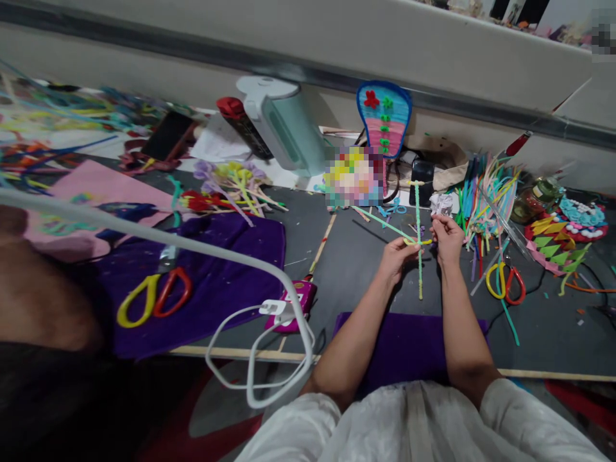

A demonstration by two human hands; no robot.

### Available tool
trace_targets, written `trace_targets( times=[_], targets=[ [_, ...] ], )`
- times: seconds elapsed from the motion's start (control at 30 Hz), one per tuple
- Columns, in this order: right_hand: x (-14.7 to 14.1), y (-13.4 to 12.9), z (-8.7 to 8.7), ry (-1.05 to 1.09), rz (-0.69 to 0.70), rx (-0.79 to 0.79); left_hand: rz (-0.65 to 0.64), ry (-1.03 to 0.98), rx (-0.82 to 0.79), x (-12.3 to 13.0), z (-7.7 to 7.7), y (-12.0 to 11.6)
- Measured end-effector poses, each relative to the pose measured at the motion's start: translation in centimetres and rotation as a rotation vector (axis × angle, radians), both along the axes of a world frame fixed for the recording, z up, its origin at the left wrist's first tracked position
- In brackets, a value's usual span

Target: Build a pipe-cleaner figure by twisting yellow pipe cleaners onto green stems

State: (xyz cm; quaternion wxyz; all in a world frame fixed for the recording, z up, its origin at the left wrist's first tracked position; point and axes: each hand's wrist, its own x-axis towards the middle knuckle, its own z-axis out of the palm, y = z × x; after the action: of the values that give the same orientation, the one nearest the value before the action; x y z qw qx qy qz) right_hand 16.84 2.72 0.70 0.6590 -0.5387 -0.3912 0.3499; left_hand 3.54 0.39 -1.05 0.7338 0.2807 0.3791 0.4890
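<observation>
Pinched in my left hand (400,256) is a light-green pipe cleaner (418,218) standing long and straight, where other pieces cross it. A short yellow pipe cleaner (426,242) runs across it at my fingertips. Another pale-green pipe cleaner (382,222) slants from the crossing toward the upper left. Just right of the crossing, my right hand (448,239) has thumb and fingers pressed together; what lies between them is too small to make out. Beneath my forearms a purple cloth (404,353) lies at the table edge.
Right of my hands are a bundle of colourful pipe cleaners (491,199), scissors (514,285) and a glass jar (534,197). A kettle (289,128) stands behind. To the left are a white cable (231,253), a pink power strip (305,298), larger scissors (156,298) and another person's arm (43,282).
</observation>
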Motion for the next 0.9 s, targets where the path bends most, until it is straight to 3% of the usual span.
trace_targets(
  times=[0.9],
  targets=[
    [1.0,0.7,0.2,0.215,0.031,-0.039,-0.005,0.050,0.013,0.4,-0.6,-0.1]
  ],
)
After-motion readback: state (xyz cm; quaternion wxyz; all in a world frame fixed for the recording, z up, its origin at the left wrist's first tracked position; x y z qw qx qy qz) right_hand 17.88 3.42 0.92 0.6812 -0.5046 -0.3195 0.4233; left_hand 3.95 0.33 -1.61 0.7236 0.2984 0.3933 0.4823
